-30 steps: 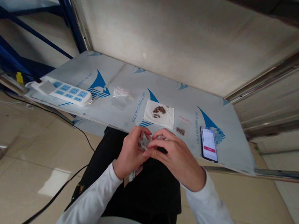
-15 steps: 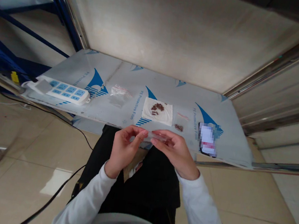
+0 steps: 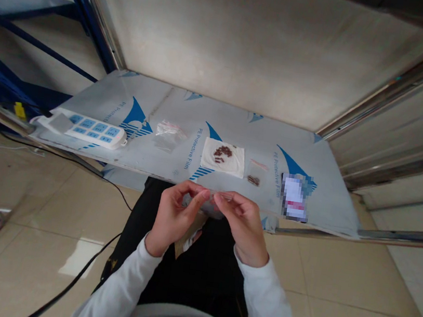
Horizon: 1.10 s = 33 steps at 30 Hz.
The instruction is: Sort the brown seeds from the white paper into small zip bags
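Note:
My left hand (image 3: 176, 215) and my right hand (image 3: 246, 225) meet at the table's front edge, above my lap. Each pinches a small clear plastic bag (image 3: 212, 209) between thumb and fingers, with the fingertips almost touching at its upper edge. Much of the bag is hidden by the fingers, and its contents, if any, do not show. Just beyond lies a white cloth or tissue (image 3: 210, 166) with several small dark brown pieces (image 3: 220, 153) on it. To its right is a small zip bag (image 3: 255, 172) holding similar brown pieces.
Clear zip bags (image 3: 169, 138) lie left of the white cloth. A white power strip (image 3: 97, 133) with blue sockets sits at the left end of the table (image 3: 225, 116). A phone (image 3: 293, 197), its screen blurred, lies at the right. A black cable (image 3: 72, 278) crosses the floor.
My right hand has moved left and slightly down, bringing its fingertips close to my left hand's. Both hands still hold the bag. The things on the table have stayed put.

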Tool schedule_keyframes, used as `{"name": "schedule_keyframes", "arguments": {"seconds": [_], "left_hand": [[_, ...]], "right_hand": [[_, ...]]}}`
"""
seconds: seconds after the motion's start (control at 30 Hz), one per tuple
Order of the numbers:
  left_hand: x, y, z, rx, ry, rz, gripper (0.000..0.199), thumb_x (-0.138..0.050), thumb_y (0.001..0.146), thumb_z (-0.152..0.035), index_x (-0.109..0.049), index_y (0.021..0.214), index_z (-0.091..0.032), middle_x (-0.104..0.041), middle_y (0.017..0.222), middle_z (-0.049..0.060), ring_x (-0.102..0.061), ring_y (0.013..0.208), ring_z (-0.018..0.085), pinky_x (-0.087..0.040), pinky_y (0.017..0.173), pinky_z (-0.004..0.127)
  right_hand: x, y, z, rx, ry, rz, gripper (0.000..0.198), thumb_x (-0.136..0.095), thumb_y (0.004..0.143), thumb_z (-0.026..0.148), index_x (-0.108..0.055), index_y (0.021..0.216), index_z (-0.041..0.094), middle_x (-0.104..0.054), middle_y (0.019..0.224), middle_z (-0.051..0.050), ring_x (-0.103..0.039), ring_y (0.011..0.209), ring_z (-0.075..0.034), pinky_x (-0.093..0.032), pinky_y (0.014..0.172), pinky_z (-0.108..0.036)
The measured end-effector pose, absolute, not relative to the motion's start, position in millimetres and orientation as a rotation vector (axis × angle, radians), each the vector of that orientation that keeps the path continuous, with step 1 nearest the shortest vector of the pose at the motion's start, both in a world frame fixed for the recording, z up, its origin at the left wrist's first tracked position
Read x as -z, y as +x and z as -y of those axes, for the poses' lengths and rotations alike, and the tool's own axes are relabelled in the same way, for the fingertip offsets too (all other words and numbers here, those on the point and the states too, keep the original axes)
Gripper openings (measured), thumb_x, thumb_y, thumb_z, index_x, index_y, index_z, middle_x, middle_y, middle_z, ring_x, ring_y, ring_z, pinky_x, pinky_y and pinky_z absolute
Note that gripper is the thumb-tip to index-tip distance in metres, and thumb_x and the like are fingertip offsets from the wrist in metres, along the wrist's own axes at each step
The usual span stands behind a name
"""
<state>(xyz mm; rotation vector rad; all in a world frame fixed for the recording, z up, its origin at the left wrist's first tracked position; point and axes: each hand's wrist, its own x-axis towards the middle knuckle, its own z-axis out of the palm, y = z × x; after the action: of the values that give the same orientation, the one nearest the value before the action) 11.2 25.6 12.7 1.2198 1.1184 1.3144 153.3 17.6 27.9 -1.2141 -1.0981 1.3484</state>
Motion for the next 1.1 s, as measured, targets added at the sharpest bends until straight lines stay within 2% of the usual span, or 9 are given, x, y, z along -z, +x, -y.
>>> {"name": "schedule_keyframes", "arguments": {"seconds": [0.13, 0.23, 0.37, 0.53, 0.67, 0.8, 0.97, 1.1], "left_hand": [[-10.1, 11.6, -26.0, -1.218, 1.170, -1.069, 0.014, -0.066, 0.080, -0.028, -0.068, 0.083, -0.015, -0.071, 0.081, 0.005, -0.063, 0.075, 0.015, -0.049, 0.071, 0.024], [-8.3, 8.9, -26.8, -1.151, 1.202, -1.029, 0.015, -0.067, 0.079, -0.028, -0.070, 0.085, -0.015, -0.073, 0.086, 0.007, -0.065, 0.078, 0.017, -0.050, 0.073, 0.026], [-6.3, 11.0, -24.5, -1.171, 1.272, -1.101, 0.013, -0.068, 0.078, -0.027, -0.070, 0.079, -0.014, -0.072, 0.077, 0.006, -0.065, 0.074, 0.017, -0.049, 0.071, 0.026], [-1.3, 20.3, -20.2, -1.178, 1.213, -1.081, 0.014, -0.067, 0.079, -0.027, -0.067, 0.077, -0.014, -0.069, 0.072, 0.004, -0.063, 0.070, 0.015, -0.049, 0.068, 0.024], [0.5, 24.0, -21.5, -1.084, 1.111, -1.005, 0.015, -0.069, 0.077, -0.029, -0.071, 0.082, -0.016, -0.073, 0.080, 0.006, -0.066, 0.073, 0.016, -0.052, 0.068, 0.024], [-0.5, 26.6, -22.0, -1.094, 1.122, -1.072, 0.016, -0.070, 0.076, -0.031, -0.070, 0.072, -0.016, -0.071, 0.069, 0.005, -0.064, 0.061, 0.015, -0.050, 0.058, 0.024], [1.0, 28.1, -21.1, -1.127, 1.313, -1.112, 0.016, -0.070, 0.076, -0.029, -0.068, 0.067, -0.016, -0.067, 0.063, 0.003, -0.060, 0.060, 0.014, -0.048, 0.060, 0.023], [7.0, 25.4, -23.7, -1.044, 1.292, -1.050, 0.018, -0.063, 0.082, -0.032, -0.073, 0.078, -0.017, -0.072, 0.073, 0.005, -0.065, 0.067, 0.017, -0.051, 0.065, 0.025]], "right_hand": [[-26.2, 153.0, -13.9, -1.248, -1.216, 1.113, 0.014, -0.070, 0.077, 0.030, -0.066, 0.072, 0.018, -0.064, 0.070, 0.001, -0.059, 0.071, -0.012, -0.046, 0.067, -0.022], [-24.7, 155.4, -12.0, -1.285, -1.215, 1.148, 0.013, -0.069, 0.078, 0.030, -0.069, 0.075, 0.018, -0.067, 0.074, 0.000, -0.061, 0.076, -0.014, -0.047, 0.072, -0.024], [-20.0, 156.1, -7.7, -1.325, -1.275, 1.038, 0.018, -0.068, 0.079, 0.035, -0.070, 0.083, 0.018, -0.069, 0.076, -0.002, -0.062, 0.073, -0.015, -0.050, 0.071, -0.026], [-15.6, 157.3, -0.2, -1.170, -1.310, 0.989, 0.016, -0.070, 0.077, 0.033, -0.064, 0.073, 0.018, -0.063, 0.065, 0.001, -0.057, 0.061, -0.012, -0.047, 0.060, -0.024], [-14.5, 160.6, 4.0, -1.181, -1.277, 1.033, 0.013, -0.069, 0.079, 0.031, -0.065, 0.075, 0.020, -0.065, 0.071, 0.000, -0.061, 0.069, -0.015, -0.049, 0.067, -0.025], [-9.3, 162.9, 6.9, -1.205, -1.309, 1.063, 0.019, -0.057, 0.088, 0.036, -0.068, 0.085, 0.021, -0.069, 0.082, -0.003, -0.063, 0.076, -0.017, -0.050, 0.073, -0.029], [-0.9, 163.4, 7.3, -1.106, -1.379, 1.097, 0.016, -0.064, 0.083, 0.034, -0.067, 0.078, 0.019, -0.067, 0.073, -0.002, -0.060, 0.071, -0.016, -0.048, 0.066, -0.026], [1.7, 163.3, 3.2, -1.080, -1.384, 1.031, 0.021, -0.062, 0.084, 0.038, -0.064, 0.074, 0.019, -0.067, 0.071, -0.002, -0.061, 0.069, -0.016, -0.049, 0.065, -0.026]]}}
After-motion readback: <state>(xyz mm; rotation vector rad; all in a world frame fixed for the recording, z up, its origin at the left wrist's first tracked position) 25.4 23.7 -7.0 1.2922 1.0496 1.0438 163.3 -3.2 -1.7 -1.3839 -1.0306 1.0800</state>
